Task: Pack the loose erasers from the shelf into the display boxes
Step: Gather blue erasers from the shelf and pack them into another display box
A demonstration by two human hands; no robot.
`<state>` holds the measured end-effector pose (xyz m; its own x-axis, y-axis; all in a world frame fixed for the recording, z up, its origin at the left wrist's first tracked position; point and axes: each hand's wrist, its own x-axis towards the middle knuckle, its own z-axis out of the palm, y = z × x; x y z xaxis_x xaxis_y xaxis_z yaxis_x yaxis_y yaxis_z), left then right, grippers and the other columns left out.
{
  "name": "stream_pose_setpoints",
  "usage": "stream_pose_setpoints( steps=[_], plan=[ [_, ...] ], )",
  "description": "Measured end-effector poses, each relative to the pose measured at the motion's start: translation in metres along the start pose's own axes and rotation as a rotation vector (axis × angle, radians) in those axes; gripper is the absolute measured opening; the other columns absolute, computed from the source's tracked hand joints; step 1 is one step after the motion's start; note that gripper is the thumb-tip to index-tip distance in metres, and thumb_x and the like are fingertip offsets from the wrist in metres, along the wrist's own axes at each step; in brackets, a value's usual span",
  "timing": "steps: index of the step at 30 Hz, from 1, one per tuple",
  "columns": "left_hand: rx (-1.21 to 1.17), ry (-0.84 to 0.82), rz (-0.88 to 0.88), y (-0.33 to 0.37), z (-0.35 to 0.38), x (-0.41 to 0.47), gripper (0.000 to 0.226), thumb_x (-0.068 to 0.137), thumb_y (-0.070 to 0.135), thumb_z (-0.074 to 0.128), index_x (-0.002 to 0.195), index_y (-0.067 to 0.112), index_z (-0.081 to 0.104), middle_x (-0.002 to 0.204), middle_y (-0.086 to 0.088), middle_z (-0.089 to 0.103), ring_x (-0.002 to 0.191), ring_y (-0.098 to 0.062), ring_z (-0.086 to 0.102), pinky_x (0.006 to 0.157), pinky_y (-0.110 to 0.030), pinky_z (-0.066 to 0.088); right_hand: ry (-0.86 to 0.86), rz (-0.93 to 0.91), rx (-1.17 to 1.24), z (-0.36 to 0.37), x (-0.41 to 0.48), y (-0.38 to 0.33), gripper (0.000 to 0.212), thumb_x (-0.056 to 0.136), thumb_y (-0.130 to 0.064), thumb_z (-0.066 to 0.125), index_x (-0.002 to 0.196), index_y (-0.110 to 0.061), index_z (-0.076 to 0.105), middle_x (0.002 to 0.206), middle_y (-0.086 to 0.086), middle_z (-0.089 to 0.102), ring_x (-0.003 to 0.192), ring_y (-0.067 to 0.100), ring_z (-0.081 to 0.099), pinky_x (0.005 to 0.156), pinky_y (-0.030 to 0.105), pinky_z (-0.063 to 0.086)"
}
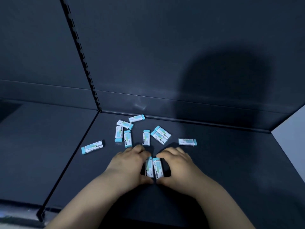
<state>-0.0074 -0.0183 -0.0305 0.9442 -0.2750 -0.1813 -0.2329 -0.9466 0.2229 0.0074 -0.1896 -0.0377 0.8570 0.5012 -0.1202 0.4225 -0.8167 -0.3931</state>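
Several white-and-teal erasers lie scattered on the dark shelf (pixel 214 162). One eraser (pixel 92 147) lies apart at the left, another (pixel 187 141) at the right, and one (pixel 136 118) rests against the back wall. My left hand (pixel 130 164) grips an eraser (pixel 149 167) between fingers and thumb. My right hand (pixel 177 166) grips a second eraser (pixel 158 168) the same way. The two held erasers stand side by side, touching, near the shelf's middle. No display box is in view.
A slotted upright (pixel 82 63) divides the dark back panel. A seam (pixel 72 162) splits the shelf into left and right boards. The shelf's front edge (pixel 24 205) runs along the bottom left. A pale wall (pixel 292 126) shows at the right.
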Motion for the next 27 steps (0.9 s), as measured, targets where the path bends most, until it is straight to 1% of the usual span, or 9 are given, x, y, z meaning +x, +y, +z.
stream_pose_setpoints(
  steps=[3,6,10,14,21,24,27],
  plan=[
    [-0.013,0.071,0.006,-0.001,0.001,-0.002,0.074,0.072,0.062,0.062,0.137,0.037,0.033,0.133,0.014,0.034,0.125,-0.01,0.035,0.1,-0.026,0.032,0.03,0.002,0.029,0.0,0.003,-0.001,0.059,0.066,-0.052,0.07,0.117,-0.03,0.051,0.116,-0.011,0.047,0.11,0.012,0.037,0.096,0.028,0.032],
    [-0.023,0.145,0.01,-0.007,0.001,-0.006,0.072,0.074,0.063,0.059,0.137,0.04,0.031,0.134,0.017,0.033,0.125,-0.008,0.034,0.102,-0.025,0.031,0.094,-0.007,0.051,0.003,0.004,-0.002,0.061,0.066,-0.055,0.069,0.118,-0.03,0.049,0.116,-0.013,0.046,0.109,0.011,0.037,0.096,0.025,0.031],
    [-0.035,0.215,0.028,-0.02,-0.003,-0.015,0.073,0.075,0.061,0.058,0.138,0.042,0.028,0.137,0.021,0.03,0.128,-0.006,0.03,0.104,-0.023,0.028,0.157,-0.007,0.085,0.005,0.004,-0.015,0.065,0.065,-0.05,0.072,0.122,-0.03,0.048,0.117,-0.016,0.044,0.111,0.008,0.035,0.099,0.025,0.03],
    [-0.022,0.255,0.064,-0.046,-0.007,-0.027,0.075,0.075,0.063,0.058,0.14,0.041,0.028,0.136,0.022,0.032,0.127,-0.005,0.031,0.105,-0.023,0.028,0.183,0.032,0.099,0.015,0.009,-0.041,0.064,0.066,-0.049,0.073,0.122,-0.032,0.046,0.118,-0.018,0.041,0.114,0.005,0.032,0.099,0.021,0.027],
    [0.025,0.225,0.126,-0.121,-0.023,-0.056,0.077,0.078,0.064,0.054,0.143,0.04,0.022,0.141,0.019,0.028,0.13,-0.006,0.028,0.103,-0.023,0.023,0.224,0.092,0.107,0.043,0.035,-0.109,0.067,0.066,-0.05,0.073,0.123,-0.032,0.045,0.12,-0.019,0.041,0.115,0.003,0.032,0.102,0.018,0.027],
    [0.036,0.193,0.162,-0.153,-0.027,-0.063,0.078,0.077,0.066,0.053,0.143,0.04,0.02,0.141,0.019,0.027,0.13,-0.007,0.028,0.103,-0.023,0.024,0.249,0.13,0.097,0.055,0.046,-0.136,0.068,0.064,-0.051,0.074,0.123,-0.03,0.047,0.119,-0.017,0.044,0.113,0.004,0.034,0.1,0.019,0.029],
    [0.025,0.152,0.199,-0.173,-0.031,-0.069,0.077,0.077,0.064,0.054,0.143,0.039,0.021,0.139,0.019,0.028,0.129,-0.007,0.028,0.102,-0.024,0.024,0.288,0.172,0.102,0.063,0.05,-0.156,0.068,0.065,-0.05,0.074,0.123,-0.03,0.046,0.119,-0.017,0.043,0.112,0.004,0.034,0.098,0.015,0.027]
  ],
)
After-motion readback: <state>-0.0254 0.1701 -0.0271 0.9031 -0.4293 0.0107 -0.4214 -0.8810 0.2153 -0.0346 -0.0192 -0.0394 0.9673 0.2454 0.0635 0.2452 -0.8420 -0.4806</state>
